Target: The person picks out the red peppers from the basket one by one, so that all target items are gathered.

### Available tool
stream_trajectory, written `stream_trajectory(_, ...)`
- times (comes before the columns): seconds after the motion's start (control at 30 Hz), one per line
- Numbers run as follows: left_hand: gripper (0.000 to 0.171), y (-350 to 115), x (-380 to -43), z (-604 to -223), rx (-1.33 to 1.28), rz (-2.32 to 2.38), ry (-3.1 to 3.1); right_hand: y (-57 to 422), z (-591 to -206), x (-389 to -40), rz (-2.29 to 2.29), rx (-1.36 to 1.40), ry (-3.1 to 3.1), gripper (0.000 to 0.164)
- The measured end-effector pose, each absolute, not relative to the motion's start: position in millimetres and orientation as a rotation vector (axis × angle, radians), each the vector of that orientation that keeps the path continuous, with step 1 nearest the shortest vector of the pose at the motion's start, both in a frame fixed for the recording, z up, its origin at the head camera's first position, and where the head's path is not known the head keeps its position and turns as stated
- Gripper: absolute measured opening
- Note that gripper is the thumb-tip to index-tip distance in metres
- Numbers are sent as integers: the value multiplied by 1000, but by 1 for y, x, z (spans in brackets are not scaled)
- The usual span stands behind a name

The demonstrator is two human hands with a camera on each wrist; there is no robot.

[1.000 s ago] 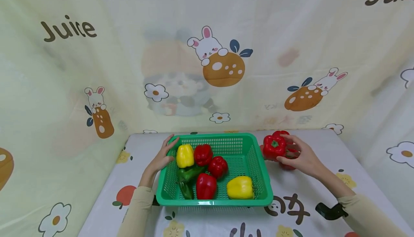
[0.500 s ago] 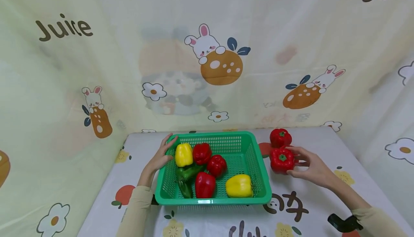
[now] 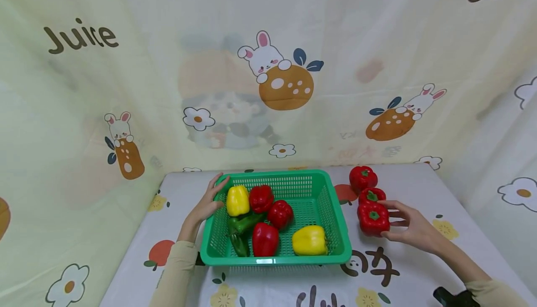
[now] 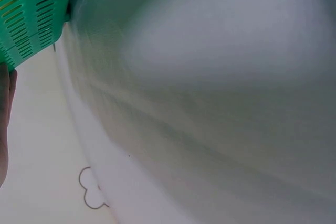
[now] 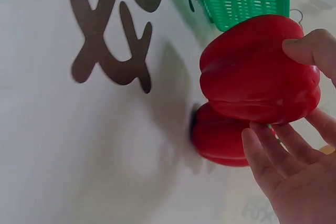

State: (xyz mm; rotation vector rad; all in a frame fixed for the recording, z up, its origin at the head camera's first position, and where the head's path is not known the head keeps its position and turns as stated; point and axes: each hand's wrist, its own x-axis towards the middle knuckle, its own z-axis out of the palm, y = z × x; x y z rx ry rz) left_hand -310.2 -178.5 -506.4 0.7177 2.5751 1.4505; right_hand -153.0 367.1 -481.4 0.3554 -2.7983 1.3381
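My right hand [image 3: 413, 228] holds a red bell pepper [image 3: 373, 221] to the right of the green basket, thumb on one side and fingertips on the other. In the right wrist view, this pepper [image 5: 254, 72] has its smooth lobes facing the camera, and another red bell pepper [image 5: 220, 137] shows behind it. Seen from the head, the held pepper overlaps a second red bell pepper [image 3: 371, 194], with a third red one [image 3: 362, 178] farther back. My left hand [image 3: 206, 204] rests on the left rim of the basket [image 3: 272, 261], fingers extended near its back corner.
Inside the basket are several red bell peppers [image 3: 265, 240], yellow ones [image 3: 309, 241] and dark green peppers [image 3: 243, 225]. A patterned cloth [image 3: 409, 274] covers the table. A printed curtain [image 3: 335, 134] hangs directly behind it.
My right hand has drawn the red bell pepper toward me and slightly right, revealing two others behind it. The left hand stays at the basket.
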Motion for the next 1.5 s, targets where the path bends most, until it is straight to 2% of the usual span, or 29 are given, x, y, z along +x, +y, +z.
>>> stream_trajectory(0.27, 82, -173, -291, -475, 700, 1433, 2543, 375, -489, -150, 1336, 295, -2819, 80)
stream_trajectory(0.53, 80, -172, -284, -466, 719, 1414, 2524, 383, -499, -150, 1370, 236, -2850, 79)
stream_trajectory(0.9, 80, -173, -285, -469, 707, 1445, 2506, 389, -505, -150, 1392, 302, -2820, 78)
stream_trajectory(1.5, 81, -171, -288, -469, 712, 1419, 2517, 392, -502, -150, 1318, 219, -2842, 79)
